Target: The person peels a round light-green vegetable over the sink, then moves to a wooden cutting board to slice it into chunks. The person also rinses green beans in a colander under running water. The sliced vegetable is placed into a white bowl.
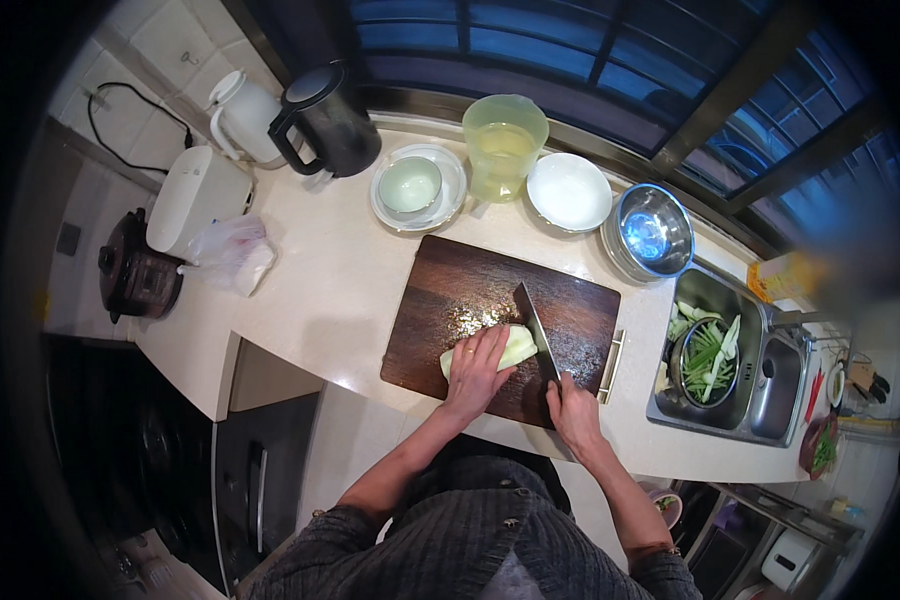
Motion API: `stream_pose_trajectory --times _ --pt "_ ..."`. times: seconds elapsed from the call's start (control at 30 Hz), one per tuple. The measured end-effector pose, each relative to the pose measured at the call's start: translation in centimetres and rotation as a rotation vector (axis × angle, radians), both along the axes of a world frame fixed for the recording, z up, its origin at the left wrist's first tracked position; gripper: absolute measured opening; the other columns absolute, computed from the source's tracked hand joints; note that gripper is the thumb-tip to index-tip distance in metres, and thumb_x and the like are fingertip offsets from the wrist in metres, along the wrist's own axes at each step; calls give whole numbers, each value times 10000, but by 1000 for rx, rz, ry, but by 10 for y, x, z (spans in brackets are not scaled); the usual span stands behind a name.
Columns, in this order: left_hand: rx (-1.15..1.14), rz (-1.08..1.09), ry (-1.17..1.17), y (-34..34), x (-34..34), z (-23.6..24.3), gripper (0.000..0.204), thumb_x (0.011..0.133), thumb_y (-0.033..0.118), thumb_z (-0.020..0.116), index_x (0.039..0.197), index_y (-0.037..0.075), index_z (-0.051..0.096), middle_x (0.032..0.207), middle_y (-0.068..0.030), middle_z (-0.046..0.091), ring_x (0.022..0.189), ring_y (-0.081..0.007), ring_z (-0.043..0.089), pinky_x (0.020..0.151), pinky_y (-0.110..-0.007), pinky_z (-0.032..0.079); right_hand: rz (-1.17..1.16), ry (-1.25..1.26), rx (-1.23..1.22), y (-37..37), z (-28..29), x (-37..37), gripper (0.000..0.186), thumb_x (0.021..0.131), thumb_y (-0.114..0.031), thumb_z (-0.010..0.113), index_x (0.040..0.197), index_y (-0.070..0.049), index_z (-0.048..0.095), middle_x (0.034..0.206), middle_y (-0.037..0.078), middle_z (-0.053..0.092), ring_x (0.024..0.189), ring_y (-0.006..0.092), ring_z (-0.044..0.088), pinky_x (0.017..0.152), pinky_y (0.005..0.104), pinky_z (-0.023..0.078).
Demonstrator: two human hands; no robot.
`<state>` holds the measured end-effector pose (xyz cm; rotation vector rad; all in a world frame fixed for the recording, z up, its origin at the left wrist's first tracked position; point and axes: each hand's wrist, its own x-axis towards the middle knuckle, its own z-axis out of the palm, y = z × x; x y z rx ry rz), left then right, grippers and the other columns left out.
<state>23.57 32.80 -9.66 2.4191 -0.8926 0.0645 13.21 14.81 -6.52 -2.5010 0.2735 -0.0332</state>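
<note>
A dark wooden cutting board (425, 300), wet in patches, lies on the counter in front of me. On it is a pale green peeled vegetable (519, 345), lying lengthwise from left to right. My left hand (475, 365) rests over its left part, fingers gripping it from above. My right hand (572, 410) grips the handle of a broad-bladed knife (536, 326), whose blade stands at the vegetable's right end, pointing away from me. I cannot tell whether the edge touches it.
A steel sink (782, 390) holding a bowl of cut greens (708, 360) is at right. Behind the board stand stacked bowls (410, 183), a jug (500, 150), a white bowl (568, 190) and steel bowls (646, 235). Kettles (335, 130), white appliance (195, 195), plastic bag (240, 260) and cooker (138, 265) are left.
</note>
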Motion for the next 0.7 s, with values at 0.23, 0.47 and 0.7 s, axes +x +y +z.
stream_pose_trajectory --times 0.23,0.47,0.7 --pt "-11 11 -1 -2 2 -7 682 821 265 746 1403 13 493 1379 -133 537 1249 -315 503 1023 -443 370 -59 -21 -44 17 25 -20 151 941 -95 597 879 -2 496 694 234 616 566 420 618 482 498 482" --pt "-52 27 -10 -3 2 -10 677 798 240 769 1381 22 503 1367 -122 544 1244 -309 504 1027 -445 369 -19 35 -219 26 28 -24 167 947 -136 591 869 -25 494 690 192 610 528 393 615 457 494 490" --pt "-60 32 -34 -4 4 -12 697 758 216 792 1368 29 511 1354 -107 552 1224 -300 515 1019 -440 377 -6 48 -215 26 31 -26 158 951 -134 580 866 -34 492 679 188 602 518 393 617 445 497 490"
